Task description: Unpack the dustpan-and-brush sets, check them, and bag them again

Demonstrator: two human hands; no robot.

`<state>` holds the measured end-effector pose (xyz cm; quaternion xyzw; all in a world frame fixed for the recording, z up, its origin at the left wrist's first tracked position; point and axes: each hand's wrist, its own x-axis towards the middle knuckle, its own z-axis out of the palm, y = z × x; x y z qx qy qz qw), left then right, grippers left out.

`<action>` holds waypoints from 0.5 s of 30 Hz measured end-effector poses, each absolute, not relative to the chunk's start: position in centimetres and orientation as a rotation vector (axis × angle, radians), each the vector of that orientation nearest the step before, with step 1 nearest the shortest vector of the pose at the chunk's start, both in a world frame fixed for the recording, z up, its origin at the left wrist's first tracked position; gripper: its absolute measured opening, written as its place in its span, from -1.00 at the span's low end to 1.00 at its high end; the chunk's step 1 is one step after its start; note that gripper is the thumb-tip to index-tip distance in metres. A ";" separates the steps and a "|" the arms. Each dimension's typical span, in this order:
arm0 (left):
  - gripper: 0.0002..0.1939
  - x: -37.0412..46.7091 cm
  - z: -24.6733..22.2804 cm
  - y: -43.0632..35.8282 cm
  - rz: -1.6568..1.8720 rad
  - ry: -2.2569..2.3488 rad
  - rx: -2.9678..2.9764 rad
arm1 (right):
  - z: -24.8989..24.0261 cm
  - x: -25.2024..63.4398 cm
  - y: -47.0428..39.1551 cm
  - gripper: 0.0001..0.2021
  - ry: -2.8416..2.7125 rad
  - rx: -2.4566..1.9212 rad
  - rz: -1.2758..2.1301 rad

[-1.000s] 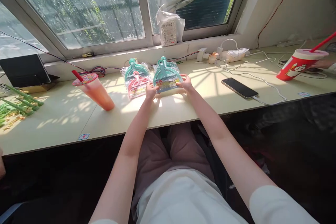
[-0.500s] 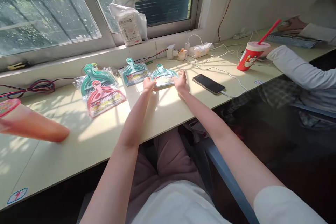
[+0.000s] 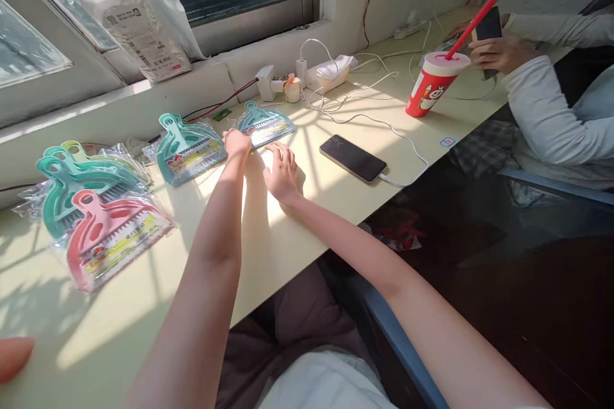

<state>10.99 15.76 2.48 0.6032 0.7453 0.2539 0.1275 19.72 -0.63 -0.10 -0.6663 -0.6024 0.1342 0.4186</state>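
Wrapped dustpan and brush sets lie in a row along the back of the table. My left hand (image 3: pixel 236 142) is curled at the near left corner of the rightmost teal dustpan and brush set (image 3: pixel 265 125), its fingertips partly hidden. Just left of that hand is another teal set (image 3: pixel 189 148) in clear film. My right hand (image 3: pixel 282 174) rests on the tabletop in front of the rightmost set, fingers apart, holding nothing. Farther left, a pink set (image 3: pixel 118 236) overlaps a teal set (image 3: pixel 79 182), with a pale green one (image 3: pixel 77 150) behind.
A phone (image 3: pixel 352 158) on a charging cable lies right of my hands. Beyond it stands a red cup (image 3: pixel 432 86) with a straw. A co-worker's hand (image 3: pixel 503 54) holds a dark phone. A white plastic-wrapped package (image 3: pixel 144 32) leans by the window.
My right hand has let go of the rightmost teal set and come down onto the table. My left hand stays at its corner. The view has shifted; the co-worker now holds up a phone.
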 end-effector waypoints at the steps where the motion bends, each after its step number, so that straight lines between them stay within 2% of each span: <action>1: -0.67 11.1 2.9 16.4 0.627 2.202 1.820 | -0.1 19.7 -0.6 -0.43 -1.511 -1.684 0.373; 4: -0.64 11.2 4.1 17.9 0.270 2.236 1.954 | 0.0 19.6 -0.4 -0.45 -1.509 -1.696 0.435; 7: -0.67 11.3 4.9 19.2 0.132 2.179 1.914 | 0.0 19.6 -0.2 -0.46 -1.530 -1.702 0.469; 13: -0.77 12.0 3.3 21.3 0.314 2.120 1.571 | 0.0 20.0 0.3 -0.52 -1.531 -1.771 0.534; 15: -0.77 12.1 2.5 21.8 0.502 2.077 1.534 | -0.1 20.1 0.5 -0.55 -1.521 -1.765 0.537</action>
